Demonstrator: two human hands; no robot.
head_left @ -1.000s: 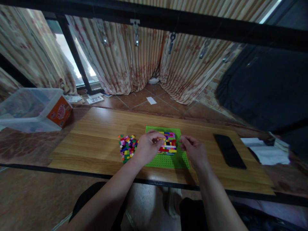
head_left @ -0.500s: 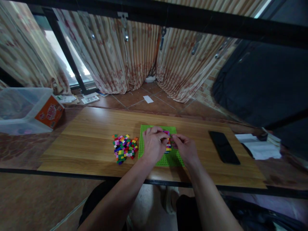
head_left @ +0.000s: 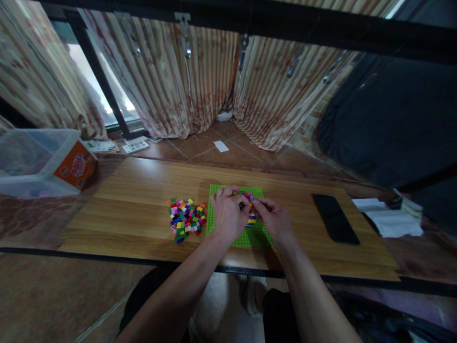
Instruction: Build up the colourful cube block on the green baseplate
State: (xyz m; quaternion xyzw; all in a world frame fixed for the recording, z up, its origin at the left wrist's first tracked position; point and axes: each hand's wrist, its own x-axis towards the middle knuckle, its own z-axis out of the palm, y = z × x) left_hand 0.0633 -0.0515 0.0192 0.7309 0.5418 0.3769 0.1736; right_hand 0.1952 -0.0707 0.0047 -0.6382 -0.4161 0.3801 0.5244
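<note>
A green studded baseplate (head_left: 257, 238) lies on the wooden table, with a cluster of multicoloured toy bricks (head_left: 251, 221) built up on it. My left hand (head_left: 229, 212) is over the plate, its fingers curled in a pinch at the left side of the cluster and covering part of it. At the cluster's right side is my right hand (head_left: 275, 220), thumb and forefinger pressed together close to the bricks. Whatever either pinch holds is too small or too hidden to make out. Left of the plate, loose bricks (head_left: 186, 219) lie in a spread pile.
A black phone (head_left: 334, 218) rests on the right part of the table (head_left: 135, 205). White papers (head_left: 387, 218) lie beyond its right end. A clear plastic bin (head_left: 39, 159) with an orange label stands at the far left. A dark bar (head_left: 228, 19) crosses overhead.
The view has shifted slightly. My left fingers have curled a little more, and my right fingertips have moved slightly closer to the brick cluster. The loose pile looks the same.
</note>
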